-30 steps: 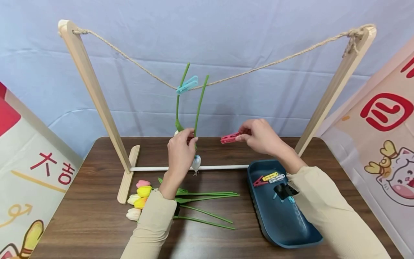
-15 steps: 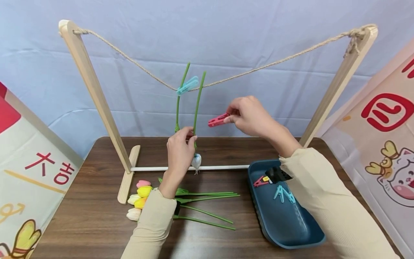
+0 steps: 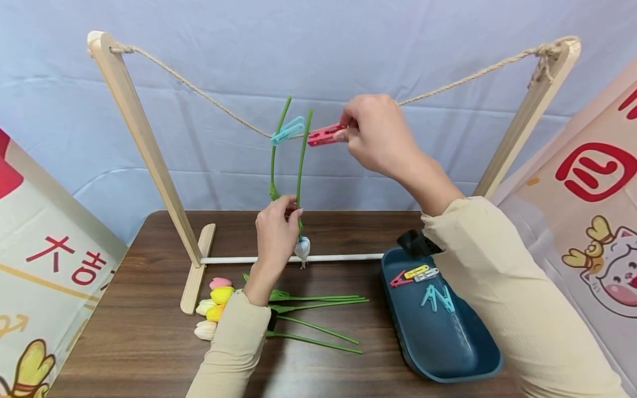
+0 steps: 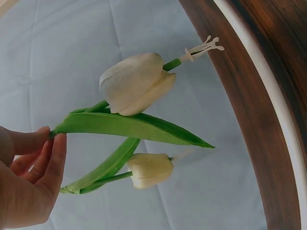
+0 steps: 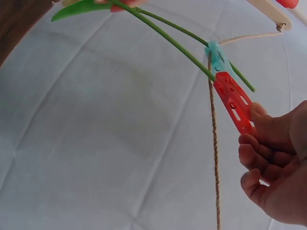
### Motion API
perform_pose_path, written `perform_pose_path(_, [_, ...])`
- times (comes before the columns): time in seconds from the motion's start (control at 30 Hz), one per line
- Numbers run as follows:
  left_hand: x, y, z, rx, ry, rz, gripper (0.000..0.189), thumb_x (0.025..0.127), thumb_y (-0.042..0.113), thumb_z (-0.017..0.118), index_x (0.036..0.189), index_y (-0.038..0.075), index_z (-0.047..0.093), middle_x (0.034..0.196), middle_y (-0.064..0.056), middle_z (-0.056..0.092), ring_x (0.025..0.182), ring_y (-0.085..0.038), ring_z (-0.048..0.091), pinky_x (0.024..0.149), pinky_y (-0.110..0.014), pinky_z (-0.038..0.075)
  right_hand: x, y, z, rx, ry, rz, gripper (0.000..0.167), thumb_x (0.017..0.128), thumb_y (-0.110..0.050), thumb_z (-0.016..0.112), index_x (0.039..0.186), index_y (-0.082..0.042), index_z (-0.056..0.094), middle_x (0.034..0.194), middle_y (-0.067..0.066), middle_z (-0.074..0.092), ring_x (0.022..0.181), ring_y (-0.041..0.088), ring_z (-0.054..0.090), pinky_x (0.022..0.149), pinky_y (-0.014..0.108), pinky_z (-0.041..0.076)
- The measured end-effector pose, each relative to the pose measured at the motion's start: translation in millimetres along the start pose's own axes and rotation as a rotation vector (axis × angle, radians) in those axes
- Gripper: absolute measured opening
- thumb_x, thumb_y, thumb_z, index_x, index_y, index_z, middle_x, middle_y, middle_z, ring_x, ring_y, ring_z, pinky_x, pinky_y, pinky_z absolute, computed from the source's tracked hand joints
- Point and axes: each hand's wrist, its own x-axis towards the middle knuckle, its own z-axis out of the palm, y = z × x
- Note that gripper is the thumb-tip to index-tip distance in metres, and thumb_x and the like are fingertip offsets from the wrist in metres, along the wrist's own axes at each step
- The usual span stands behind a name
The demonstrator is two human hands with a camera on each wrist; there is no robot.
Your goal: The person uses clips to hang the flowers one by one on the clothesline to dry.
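My left hand (image 3: 278,226) pinches the stem of a white artificial tulip (image 4: 136,84), which hangs bloom down with its green stem (image 3: 303,155) rising past the rope (image 3: 199,91). In my right hand (image 3: 380,132) a red clothespin (image 3: 324,135) is gripped between thumb and fingers, its tip beside the stem at rope height. Whether its jaws are around the stem or rope, I cannot tell. Just left, a light blue clothespin (image 3: 287,131) clips a second stem to the rope; that stem's pale tulip (image 4: 151,170) hangs behind in the left wrist view.
Wooden posts (image 3: 144,143) hold the rope, with a white rod (image 3: 348,257) low between them. Pink, yellow, orange and white tulips (image 3: 221,294) lie on the table (image 3: 129,342). A dark blue tray (image 3: 448,354) at right holds several clothespins (image 3: 418,272).
My right hand has risen up and left with the red clothespin, from above the tray to the rope. The held stem has shifted slightly left; my left hand stays nearly in place.
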Motion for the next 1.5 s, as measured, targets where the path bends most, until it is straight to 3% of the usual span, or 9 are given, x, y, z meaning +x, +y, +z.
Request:
perform_pose_path(0.27, [0.3, -3.9, -0.1, -0.017, 0.005, 0.009, 0.014, 0.080, 0.001, 0.067, 0.094, -0.003, 0.066, 0.081, -0.011, 0.067, 0.073, -0.023, 0.064, 0.065, -0.038, 0.048, 8.6, -4.9, -3.9, -0.028, 0.034, 0.049, 0.012, 0.084, 0.001, 0.057, 0.085, 0.008, 0.066, 0.084, 0.018, 0.063, 0.076, 0.032, 0.055, 0.072, 0.041, 0.041])
perform_pose_path(0.5, [3.2, -7.2, -0.2, -0.020, 0.012, 0.021, 0.015, 0.081, 0.002, 0.067, 0.095, -0.002, 0.067, 0.081, -0.011, 0.067, 0.074, -0.023, 0.064, 0.068, -0.038, 0.049, 14.8, -9.1, -2.8, -0.072, -0.108, 0.103, 0.012, 0.085, -0.002, 0.057, 0.082, 0.004, 0.066, 0.084, 0.015, 0.064, 0.080, 0.031, 0.053, 0.073, 0.040, 0.041])
perform_pose_path(0.67, [5.3, -5.8, -1.3, -0.014, 0.022, 0.040, 0.015, 0.081, 0.002, 0.067, 0.095, -0.003, 0.067, 0.081, -0.011, 0.067, 0.072, -0.023, 0.064, 0.068, -0.039, 0.048, 16.2, -10.5, 0.6, -0.071, -0.136, 0.091, 0.014, 0.083, 0.002, 0.053, 0.081, 0.003, 0.067, 0.083, 0.016, 0.064, 0.084, 0.031, 0.052, 0.078, 0.042, 0.040])
perform_pose_path(1.23, [6.9, 0.6, -7.7, 0.058, 0.057, 0.169, 0.020, 0.076, -0.005, 0.068, 0.096, -0.005, 0.070, 0.081, -0.013, 0.067, 0.065, -0.025, 0.064, 0.057, -0.037, 0.050, 14.5, -7.2, 9.9, 0.046, -0.086, 0.122, 0.015, 0.085, -0.006, 0.060, 0.078, 0.003, 0.069, 0.076, 0.015, 0.065, 0.077, 0.030, 0.053, 0.073, 0.038, 0.038])
perform_pose_path(1.5, [7.3, 0.6, -8.2, 0.032, 0.047, 0.161, 0.019, 0.076, -0.001, 0.070, 0.095, -0.005, 0.070, 0.080, -0.013, 0.067, 0.065, -0.024, 0.064, 0.059, -0.035, 0.050, 10.7, -5.4, 9.5, 0.123, -0.114, 0.199, 0.017, 0.087, -0.011, 0.059, 0.087, 0.003, 0.069, 0.080, 0.015, 0.066, 0.077, 0.026, 0.052, 0.067, 0.034, 0.038])
